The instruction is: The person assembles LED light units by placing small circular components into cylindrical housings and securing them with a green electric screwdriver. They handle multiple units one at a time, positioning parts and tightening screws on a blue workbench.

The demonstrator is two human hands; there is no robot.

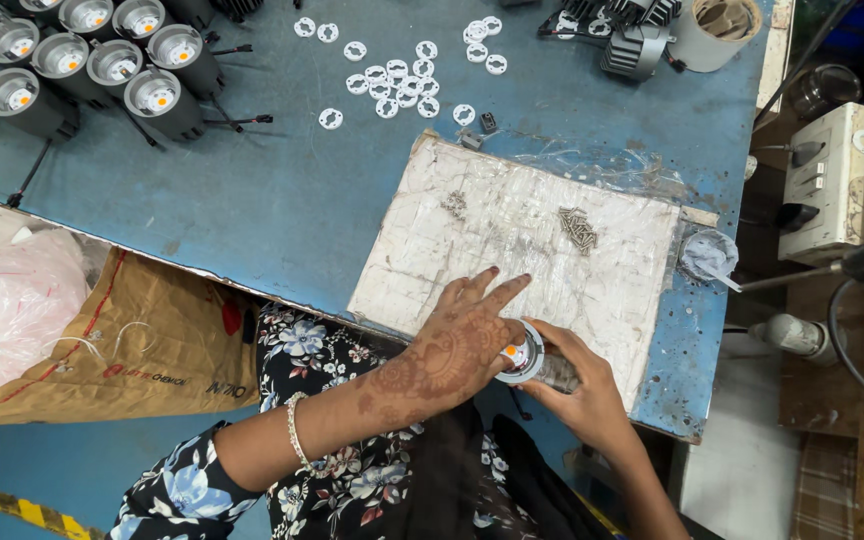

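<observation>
Item: small cylindrical lamp housing with a silver rim and an orange-yellow centre (524, 358), at the near edge of the white, tape-wrapped work board (512, 235), near right of the blue surface (252, 190).

Right hand (587, 392): curled around the housing's dark body from the near right, fingers closed on it, forearm running off to the near right.

Left hand (457, 345): patterned with henna, laid over the housing's face from the left, fingers stretched flat toward the far right, fingertips touching the rim and the board. Not closed around anything. A thin bracelet (295, 430) sits on the wrist; floral sleeve (187, 490) at the near left.

On the board: a small heap of silver screws (578, 228) toward the far right, a smaller cluster of tiny metal parts (454, 204) toward the far left. Both well apart from the hands.

Beyond the board: scattered white plastic rings (397, 80) at far centre; a group of dark cylindrical lamps with silver reflectors (102, 55) at far left, with wires trailing; black finned heat sinks (632, 40) and a roll of beige tape (717, 30) at far right.

Right of the board: a small round pot of white paste with a stick in it (707, 255); a cream switch box (827, 180) off the surface.

Near left, below the surface edge: a brown sack (152, 350) holding a pale plastic bag (12, 310).
</observation>
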